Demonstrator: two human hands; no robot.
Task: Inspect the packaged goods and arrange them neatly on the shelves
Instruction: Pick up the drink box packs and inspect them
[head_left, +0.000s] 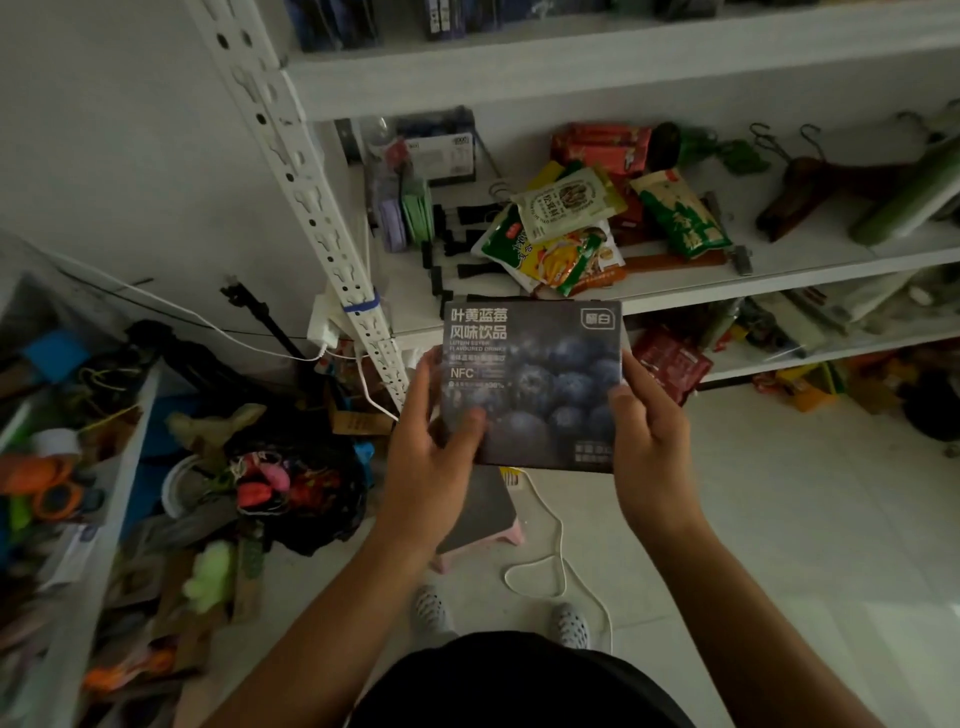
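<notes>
Your left hand (436, 457) and right hand (654, 436) grip a dark blueberry drink box (535, 384) by its side edges, thumbs curled onto the printed front, in the air before the shelving. It looks stiff, light and smooth-faced, so edges suit best. Beyond, the middle shelf (779, 270) carries heaped snack packets (566, 228) and, seemingly, wooden hangers (810, 192), crowding any landing spot.
</notes>
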